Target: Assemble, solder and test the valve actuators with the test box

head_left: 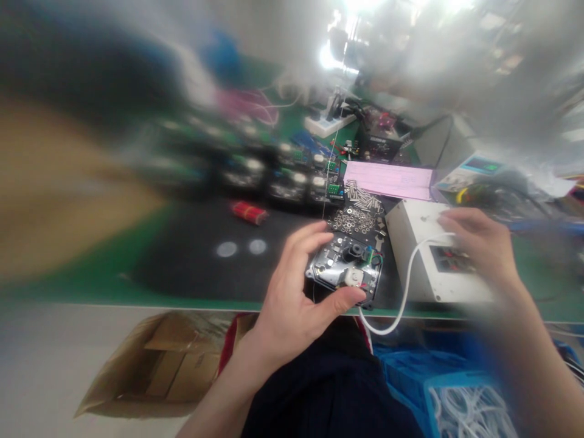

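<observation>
My left hand (pixel 298 286) grips a small metal-and-circuit assembly (pixel 347 267) by its left and front edges, holding it at the near edge of the dark mat (pixel 205 255). A white cable (pixel 406 286) loops from the assembly's front up toward my right hand (pixel 479 240). That hand rests with curled fingers on top of a white box (pixel 429 274) to the right; whether it pinches the cable is blurred. A heap of small silver washers and screws (pixel 358 216) lies just behind the assembly.
A pink sheet (pixel 387 179) lies behind the screws. A row of black electronic modules (pixel 283 173) runs along the back left, with a red part (pixel 249 212) in front. A cardboard box (pixel 164 365) and blue bins (pixel 460 389) sit below the bench edge.
</observation>
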The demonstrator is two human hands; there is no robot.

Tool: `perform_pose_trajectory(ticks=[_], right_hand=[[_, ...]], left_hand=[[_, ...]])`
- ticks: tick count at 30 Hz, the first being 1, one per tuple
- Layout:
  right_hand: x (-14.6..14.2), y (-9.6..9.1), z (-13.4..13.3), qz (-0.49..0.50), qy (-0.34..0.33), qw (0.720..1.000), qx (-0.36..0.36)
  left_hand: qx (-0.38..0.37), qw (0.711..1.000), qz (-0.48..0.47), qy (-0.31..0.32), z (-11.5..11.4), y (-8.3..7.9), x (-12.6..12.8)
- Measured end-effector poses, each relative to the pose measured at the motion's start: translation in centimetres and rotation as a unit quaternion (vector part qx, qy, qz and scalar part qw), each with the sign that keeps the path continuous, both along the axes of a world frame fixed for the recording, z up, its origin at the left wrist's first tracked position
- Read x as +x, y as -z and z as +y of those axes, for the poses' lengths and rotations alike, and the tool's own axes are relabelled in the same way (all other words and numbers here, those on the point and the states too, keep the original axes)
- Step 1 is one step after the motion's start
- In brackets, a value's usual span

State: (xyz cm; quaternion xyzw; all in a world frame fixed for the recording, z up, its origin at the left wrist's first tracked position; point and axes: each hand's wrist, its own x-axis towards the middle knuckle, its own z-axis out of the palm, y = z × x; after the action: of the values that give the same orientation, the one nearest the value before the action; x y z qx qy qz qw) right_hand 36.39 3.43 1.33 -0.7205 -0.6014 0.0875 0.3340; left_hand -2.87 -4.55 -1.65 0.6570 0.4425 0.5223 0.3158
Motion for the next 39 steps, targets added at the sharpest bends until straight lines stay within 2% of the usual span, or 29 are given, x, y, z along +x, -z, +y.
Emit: perform_pose_trajectory(ticks=[7, 14, 28, 39], right_hand=[[0.2, -0.2, 0.4, -0.001, 0.014, 1.000, -0.021], [0.7, -0.9, 2.0, -0.014, 0.048, 0.995, -0.085], [1.6, 0.6, 1.7, -0.079, -0.002, 0.997, 0.006], [2.3, 1.3, 1.8, -0.092, -0.016, 0.995, 0.025]], left_hand=[[-0.029, 0.997, -0.004, 0.076, 1.0, 0.5, -0.6], [-0.051, 0.995, -0.037, 0.073, 0.9, 0.6, -0.1], [-0.054, 0.993, -0.054, 0.087, 1.2, 1.1, -0.2], [-0.045, 0.995, -0.042, 0.078, 1.1, 1.2, -0.1]])
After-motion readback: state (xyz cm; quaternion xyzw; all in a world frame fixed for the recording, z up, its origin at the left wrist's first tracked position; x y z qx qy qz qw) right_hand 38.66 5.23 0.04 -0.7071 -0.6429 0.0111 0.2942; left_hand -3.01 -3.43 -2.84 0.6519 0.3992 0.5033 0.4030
